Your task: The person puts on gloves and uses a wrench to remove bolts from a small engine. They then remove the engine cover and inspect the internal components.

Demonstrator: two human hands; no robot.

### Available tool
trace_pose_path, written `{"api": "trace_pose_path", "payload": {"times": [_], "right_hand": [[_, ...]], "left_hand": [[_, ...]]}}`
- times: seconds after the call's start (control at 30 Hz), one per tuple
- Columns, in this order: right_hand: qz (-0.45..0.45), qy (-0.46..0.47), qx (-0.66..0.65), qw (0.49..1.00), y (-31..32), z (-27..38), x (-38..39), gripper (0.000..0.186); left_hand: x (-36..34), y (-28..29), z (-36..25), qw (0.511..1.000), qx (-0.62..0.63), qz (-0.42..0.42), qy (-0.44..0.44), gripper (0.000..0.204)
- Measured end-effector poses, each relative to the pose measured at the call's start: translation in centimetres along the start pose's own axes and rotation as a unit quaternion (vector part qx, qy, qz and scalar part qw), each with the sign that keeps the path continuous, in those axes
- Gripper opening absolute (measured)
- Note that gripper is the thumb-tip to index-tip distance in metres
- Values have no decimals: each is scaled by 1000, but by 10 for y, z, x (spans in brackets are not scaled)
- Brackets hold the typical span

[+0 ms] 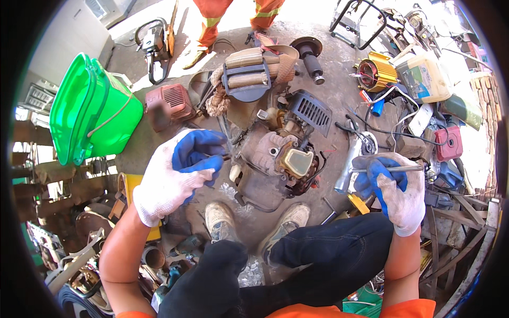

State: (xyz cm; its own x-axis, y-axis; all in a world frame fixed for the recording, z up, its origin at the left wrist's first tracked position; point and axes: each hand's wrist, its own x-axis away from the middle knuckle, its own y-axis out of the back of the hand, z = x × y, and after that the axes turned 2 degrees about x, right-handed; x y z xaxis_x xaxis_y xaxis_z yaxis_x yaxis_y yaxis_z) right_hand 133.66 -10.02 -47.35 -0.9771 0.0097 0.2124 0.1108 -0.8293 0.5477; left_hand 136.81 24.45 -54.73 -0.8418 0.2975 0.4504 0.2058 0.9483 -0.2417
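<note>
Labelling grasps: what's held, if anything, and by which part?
Right white and blue gloved grip: thin straight grey metal rod, held near its middle, both ends sticking out. Left matching gloved grip: can't tell whether anything small is pinched.

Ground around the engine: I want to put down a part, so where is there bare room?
Between the black cylinder and yellow stator; a narrower strip between the engine and silver tube. Crowded around the jug and red can.
</note>
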Motion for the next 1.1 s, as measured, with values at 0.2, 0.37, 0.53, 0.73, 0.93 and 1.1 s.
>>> {"api": "trace_pose_path", "payload": {"times": [0.2, 0.37, 0.53, 0.73, 0.93, 1.1], "right_hand": [[19, 15, -129, 991, 16, 4, 12, 27], [17, 63, -78, 995, 29, 8, 22, 34], [11, 71, -115, 991, 31, -9, 25, 29], [17, 64, -107, 992, 27, -13, 17, 26], [27, 41, -80, 996, 12, -19, -8, 23], [43, 145, 46, 987, 18, -29, -10, 25]], "left_hand": [[-50, -50, -20, 926, -361, 106, 10, 31], [-64, -63, -14, 867, -487, 65, -80, 28], [-67, -70, 6, 900, -431, 5, -64, 25], [-69, -70, 14, 920, -383, 2, -80, 25], [-71, -60, 34, 969, -243, -4, -51, 21], [-66, -57, 38, 983, -179, -8, -40, 18]]}}
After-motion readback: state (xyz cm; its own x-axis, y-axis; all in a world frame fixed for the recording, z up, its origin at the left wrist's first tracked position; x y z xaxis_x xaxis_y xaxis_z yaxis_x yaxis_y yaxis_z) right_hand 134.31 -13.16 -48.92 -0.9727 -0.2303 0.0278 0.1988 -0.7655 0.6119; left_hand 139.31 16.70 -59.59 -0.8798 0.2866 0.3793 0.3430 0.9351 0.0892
